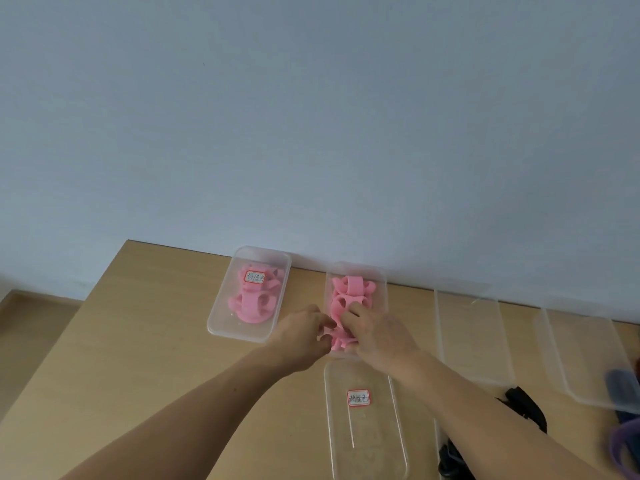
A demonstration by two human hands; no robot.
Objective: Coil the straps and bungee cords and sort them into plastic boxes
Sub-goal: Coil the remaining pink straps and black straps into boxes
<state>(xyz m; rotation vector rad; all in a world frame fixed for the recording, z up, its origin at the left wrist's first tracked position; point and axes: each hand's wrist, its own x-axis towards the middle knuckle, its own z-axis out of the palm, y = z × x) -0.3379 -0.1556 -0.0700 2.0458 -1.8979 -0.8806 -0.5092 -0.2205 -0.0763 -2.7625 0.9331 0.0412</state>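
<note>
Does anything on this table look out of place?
Nothing damaged. The left hand and right hand grip a pink strap in the open box; a labelled lid lies in front; black straps lie loose, unsorted, on the table at right.

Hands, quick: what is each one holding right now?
Left hand: pinches the coiled flat pink strap in the clear plastic box.
Right hand: grips the same strap, fingers curled over it.

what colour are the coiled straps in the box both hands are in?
Pink. The coiled straps show best in the head view.
</note>
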